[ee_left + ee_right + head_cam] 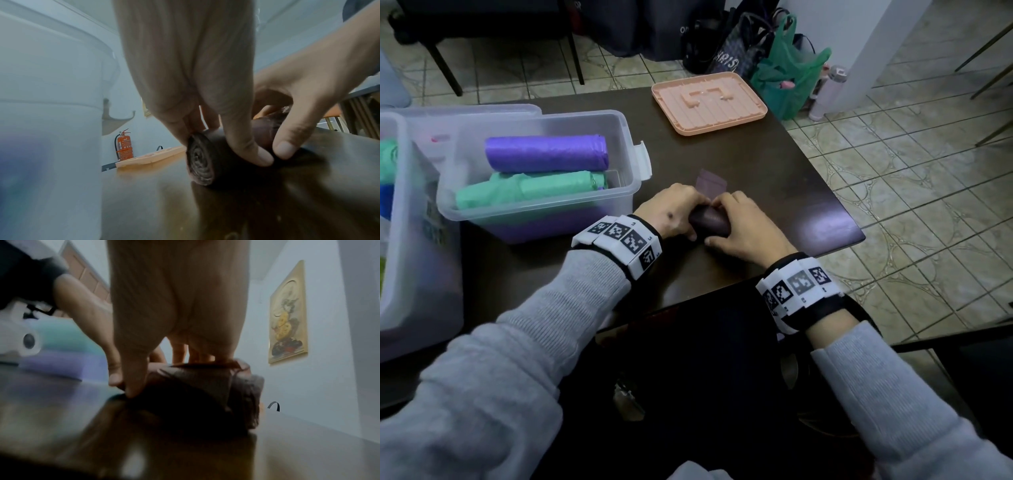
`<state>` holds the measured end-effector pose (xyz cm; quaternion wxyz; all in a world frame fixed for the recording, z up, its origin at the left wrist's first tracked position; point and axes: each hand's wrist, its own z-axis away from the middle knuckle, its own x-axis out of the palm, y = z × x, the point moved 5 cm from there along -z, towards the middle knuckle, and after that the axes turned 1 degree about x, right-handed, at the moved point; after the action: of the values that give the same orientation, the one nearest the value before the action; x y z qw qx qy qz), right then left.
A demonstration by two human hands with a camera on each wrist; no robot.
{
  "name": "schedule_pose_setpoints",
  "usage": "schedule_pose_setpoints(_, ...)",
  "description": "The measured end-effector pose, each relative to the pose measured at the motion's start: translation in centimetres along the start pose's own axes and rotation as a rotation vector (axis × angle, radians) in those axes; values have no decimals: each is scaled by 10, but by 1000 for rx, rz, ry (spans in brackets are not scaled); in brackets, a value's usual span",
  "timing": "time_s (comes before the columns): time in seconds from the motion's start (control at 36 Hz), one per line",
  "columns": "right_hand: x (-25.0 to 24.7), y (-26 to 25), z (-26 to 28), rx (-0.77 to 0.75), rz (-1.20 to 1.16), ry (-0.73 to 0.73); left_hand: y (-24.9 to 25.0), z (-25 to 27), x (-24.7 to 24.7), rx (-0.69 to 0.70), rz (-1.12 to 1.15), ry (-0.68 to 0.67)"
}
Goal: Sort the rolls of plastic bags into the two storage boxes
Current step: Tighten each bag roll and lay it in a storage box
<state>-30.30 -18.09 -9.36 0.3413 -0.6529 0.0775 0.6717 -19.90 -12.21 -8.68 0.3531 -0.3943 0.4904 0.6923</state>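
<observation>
Both hands, the left hand (671, 214) and right hand (748, 228), grip a dark roll (709, 223) on the bench (774, 164), beside a clear box (619, 137) holding purple and green rolls.

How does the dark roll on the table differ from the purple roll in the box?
The dark roll lies on the table, gripped by both hands, left hand and right hand; the purple roll sits untouched in the clear box, on top of a green roll. The dark roll has a loose end trailing out; the purple roll looks fully wound. Both are plastic bag rolls lying on their sides.
</observation>
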Motion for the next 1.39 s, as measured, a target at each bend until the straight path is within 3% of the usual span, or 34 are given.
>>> schedule_pose_setpoints(0.11,3,1,4,-19,3,26,-2,3,1,2,2,-42)
schedule_pose_setpoints(0.28,-3,-2,5,-3,-44,-123,-2,8,1,-29,22,-122)
schedule_pose_setpoints(0.42,-14,-2,4,39,-49,-288,-3,14,-3,-17,40,13)
schedule_pose_setpoints(0.61,-17,4,-1,83,-110,-455,-7,25,-3,-33,157,74)
schedule_pose_setpoints(0.83,-26,9,-13,62,-114,-388,-8,25,1,-46,142,109)
schedule_pose_setpoints(1.03,-21,13,-26,154,-167,-499,-9,20,1,-56,132,108)
schedule_pose_setpoints(1.25,-12,-1,-31,114,-66,-556,-11,21,4,-57,136,126)
schedule_pose_setpoints(1.39,-11,-5,-25,84,-98,-479,-13,27,6,-56,195,168)
